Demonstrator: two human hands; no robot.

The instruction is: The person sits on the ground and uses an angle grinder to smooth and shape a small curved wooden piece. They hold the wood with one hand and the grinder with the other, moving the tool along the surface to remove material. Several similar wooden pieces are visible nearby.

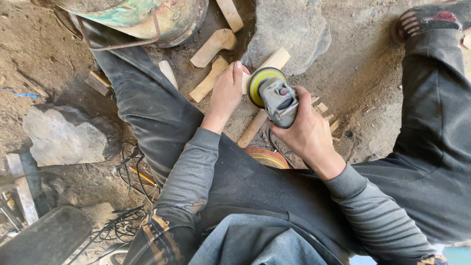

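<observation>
My right hand grips a grey angle grinder whose yellow sanding disc stands on edge, facing left. My left hand holds a small pale wooden piece against that disc; most of the piece is hidden under my fingers. I sit on dirt ground with my legs spread in dark trousers. Between them a long wooden stick lies diagonally on the ground, under both hands.
Several shaped wooden blanks lie on the dirt ahead. A large grey stone is behind the grinder, another stone at left. A rusty green drum stands top left. Tangled cables run lower left. Small wood offcuts lie right of the grinder.
</observation>
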